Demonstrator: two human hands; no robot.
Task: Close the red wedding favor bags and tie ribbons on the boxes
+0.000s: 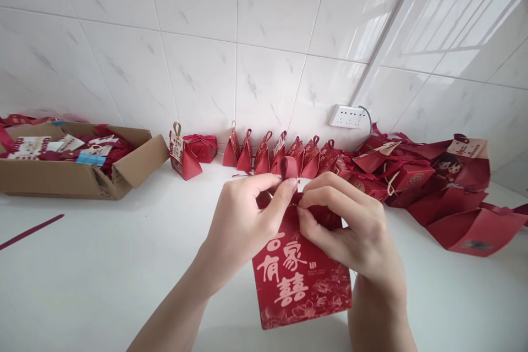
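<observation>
Both my hands meet at the top of a red paper gift box [303,280] printed with pale Chinese characters and flowers, held just above the white table. My left hand [241,220] pinches the box's top flap and its red ribbon loop [289,166] between thumb and fingers. My right hand [348,220] pinches the same top edge from the right, fingers curled. The box's upper part is hidden behind my fingers.
A row of folded red boxes [280,154] stands along the tiled wall. A heap of unfolded red boxes [437,187] lies at the right. An open cardboard carton [82,176] with red pieces sits at the left, a red strip [31,231] near it. A wall socket [348,116] is behind.
</observation>
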